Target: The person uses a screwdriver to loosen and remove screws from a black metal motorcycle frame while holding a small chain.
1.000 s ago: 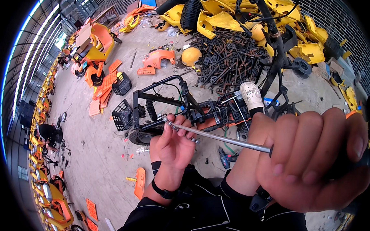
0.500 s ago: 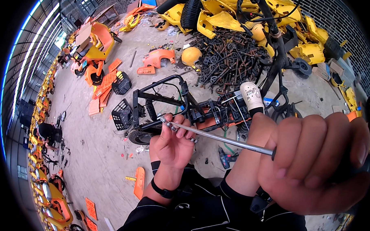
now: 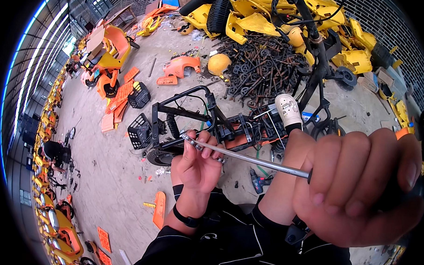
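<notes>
My left hand (image 3: 197, 172) is raised above my lap, its fingers closed around a small silvery metal part (image 3: 191, 140) with rounded, link-like bumps; its exact kind is unclear. Large and close on the right, my right hand (image 3: 358, 188) is wrapped round the handle of a screwdriver (image 3: 264, 164). Its long steel shaft slants up to the left, and the tip meets or overlaps the metal part at my left fingers. Most of the handle is hidden in my fist. Beyond my hands lies a stripped black scooter frame (image 3: 183, 112), with my shoe (image 3: 288, 110) beside it.
A power drill (image 3: 259, 181) lies on the floor between my legs. Past the frame rises a heap of rusty metal parts (image 3: 266, 67), with yellow panels (image 3: 255, 26) behind it. Orange panels (image 3: 120, 100) and a black basket (image 3: 140, 131) lie left. Another person (image 3: 56, 154) works farther left.
My right hand and the screwdriver have shifted very slightly to the left. My left hand keeps its place with the metal part.
</notes>
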The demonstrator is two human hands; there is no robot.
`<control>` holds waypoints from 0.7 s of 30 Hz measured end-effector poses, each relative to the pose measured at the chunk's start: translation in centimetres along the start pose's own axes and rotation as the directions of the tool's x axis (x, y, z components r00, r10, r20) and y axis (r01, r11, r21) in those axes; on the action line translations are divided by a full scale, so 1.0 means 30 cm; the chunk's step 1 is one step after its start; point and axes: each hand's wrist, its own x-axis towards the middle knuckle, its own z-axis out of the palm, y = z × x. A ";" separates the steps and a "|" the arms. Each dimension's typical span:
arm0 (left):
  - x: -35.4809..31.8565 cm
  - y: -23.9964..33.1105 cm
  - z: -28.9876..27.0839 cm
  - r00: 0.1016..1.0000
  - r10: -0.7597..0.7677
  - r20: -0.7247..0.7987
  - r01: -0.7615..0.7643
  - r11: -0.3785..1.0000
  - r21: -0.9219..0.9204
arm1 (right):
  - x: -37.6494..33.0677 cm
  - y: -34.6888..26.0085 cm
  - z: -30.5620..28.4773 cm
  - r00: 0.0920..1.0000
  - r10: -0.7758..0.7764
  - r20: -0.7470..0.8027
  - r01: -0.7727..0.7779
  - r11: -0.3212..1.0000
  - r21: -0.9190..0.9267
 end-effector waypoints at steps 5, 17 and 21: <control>-0.005 -0.001 -0.004 0.997 0.052 -0.053 -0.048 0.997 0.065 | -0.019 0.018 0.013 0.999 -0.043 0.019 0.043 0.999 -0.024; 0.002 0.007 -0.036 0.991 -0.023 -0.128 0.050 0.977 0.209 | -0.032 0.071 0.017 0.992 -0.024 0.125 0.031 0.998 -0.058; -0.011 0.038 -0.043 0.991 -0.051 -0.120 0.086 0.950 0.301 | -0.030 0.109 -0.002 0.966 -0.090 0.241 0.084 0.996 0.036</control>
